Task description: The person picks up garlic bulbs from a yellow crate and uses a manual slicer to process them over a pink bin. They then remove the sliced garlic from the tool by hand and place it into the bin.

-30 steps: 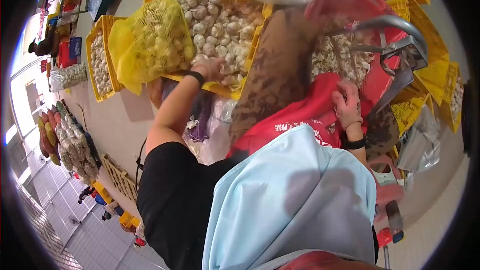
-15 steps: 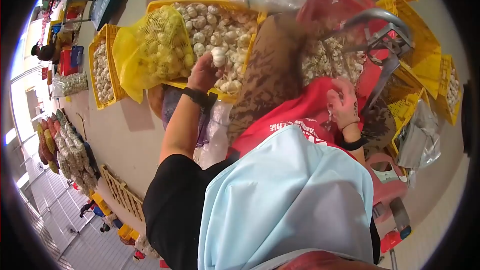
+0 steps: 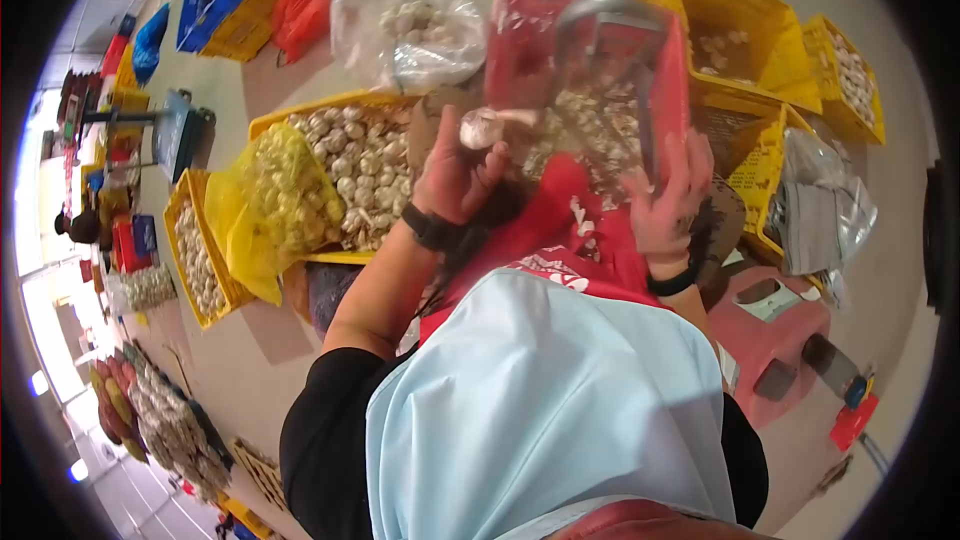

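Observation:
My left hand (image 3: pixel 455 178) is closed on a white garlic bulb (image 3: pixel 481 128), whose pale stem points right towards the red crate. My right hand (image 3: pixel 668 208) is slightly blurred, its fingers stretched up and apart beside the lower end of a curved grey metal handle (image 3: pixel 612 8). That handle stands over a red crate (image 3: pixel 520 50) with garlic trimmings (image 3: pixel 597 125) in it. Left of my left hand, a yellow crate (image 3: pixel 262 128) holds many garlic bulbs (image 3: pixel 362 155). A yellow mesh bag (image 3: pixel 285 185) full of bulbs rests on its left side. White scraps lie on my red apron (image 3: pixel 600 258).
A clear plastic bag (image 3: pixel 365 25) with garlic stands behind the crates. At right are yellow crates (image 3: pixel 775 50) and a grey plastic bundle (image 3: pixel 815 205). A pink stool-like object (image 3: pixel 790 335) is at lower right. More garlic fills a crate (image 3: pixel 200 260) at left.
My view has turned right. My left hand has brought the garlic bulb from over the yellow crate to beside the red crate. My right hand has risen towards the metal handle.

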Tool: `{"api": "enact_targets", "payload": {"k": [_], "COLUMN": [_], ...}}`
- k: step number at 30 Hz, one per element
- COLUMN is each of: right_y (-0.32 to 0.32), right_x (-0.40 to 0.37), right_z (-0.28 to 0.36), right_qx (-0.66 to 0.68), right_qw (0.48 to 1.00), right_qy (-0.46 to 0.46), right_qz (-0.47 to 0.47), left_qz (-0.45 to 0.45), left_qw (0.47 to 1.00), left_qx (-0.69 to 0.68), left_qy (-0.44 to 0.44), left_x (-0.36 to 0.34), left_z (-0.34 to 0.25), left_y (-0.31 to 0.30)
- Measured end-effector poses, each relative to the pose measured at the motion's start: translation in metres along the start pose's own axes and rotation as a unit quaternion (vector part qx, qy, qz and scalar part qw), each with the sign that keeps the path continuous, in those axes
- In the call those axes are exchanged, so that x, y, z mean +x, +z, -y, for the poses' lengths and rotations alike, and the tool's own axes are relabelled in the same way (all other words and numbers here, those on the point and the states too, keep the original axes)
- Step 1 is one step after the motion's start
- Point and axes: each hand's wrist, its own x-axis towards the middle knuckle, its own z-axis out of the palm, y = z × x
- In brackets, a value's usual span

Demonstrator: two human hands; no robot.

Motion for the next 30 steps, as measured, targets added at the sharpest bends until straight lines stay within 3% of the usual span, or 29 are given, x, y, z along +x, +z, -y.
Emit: {"api": "enact_targets", "payload": {"k": [1,2,3,5,6,10,13,15,21,23,25,27,28,30], "right_y": [0.001,0.011,0.026,0.020,0.011,-0.038,-0.072,-0.079,-0.077,-0.059,-0.036,-0.008,0.014,0.048], "right_x": [0.000,-0.013,-0.030,-0.027,-0.022,0.000,0.030,0.039,0.036,0.017,0.002,-0.004,-0.017,-0.034], "right_z": [-0.009,-0.029,-0.051,-0.048,-0.045,-0.025,-0.007,-0.005,-0.005,-0.015,-0.026,-0.035,-0.049,-0.067], "right_qx": [-0.036,0.031,0.032,0.112,0.139,0.283,0.334,0.324,0.328,0.300,0.241,0.155,0.164,0.148], "right_qw": [0.998,0.987,0.952,0.893,0.886,0.857,0.794,0.752,0.749,0.817,0.841,0.817,0.859,0.916], "right_qy": [0.041,0.133,0.202,0.300,0.300,0.272,0.337,0.384,0.381,0.311,0.311,0.384,0.337,0.258], "right_qz": [0.007,0.088,0.229,0.317,0.326,0.334,0.379,0.427,0.431,0.382,0.371,0.402,0.348,0.269], "left_qz": [0.017,0.000,-0.004,-0.008,-0.060,-0.021,-0.074,-0.053,-0.039,-0.031,-0.018,-0.011,-0.006,0.011], "left_qw": [0.998,0.999,0.997,0.992,0.991,0.989,0.990,0.989,0.980,0.977,0.975,0.971,0.967,0.909], "left_qx": [-0.043,-0.031,-0.034,-0.041,0.002,0.008,0.017,0.000,0.077,0.097,0.109,0.179,0.213,0.407], "left_qy": [-0.048,-0.044,-0.072,-0.121,-0.119,-0.148,-0.121,-0.135,-0.181,-0.186,-0.193,-0.157,-0.138,-0.091], "left_x": [0.011,0.022,0.031,0.050,0.057,0.067,0.065,0.069,0.084,0.088,0.097,0.101,0.101,0.094], "left_z": [0.008,0.015,0.021,0.029,0.031,0.043,0.056,0.062,0.071,0.072,0.070,0.069,0.070,0.063], "left_y": [0.000,-0.005,-0.012,-0.029,-0.040,-0.048,-0.039,-0.028,-0.011,-0.008,-0.010,-0.006,-0.003,0.001]}}
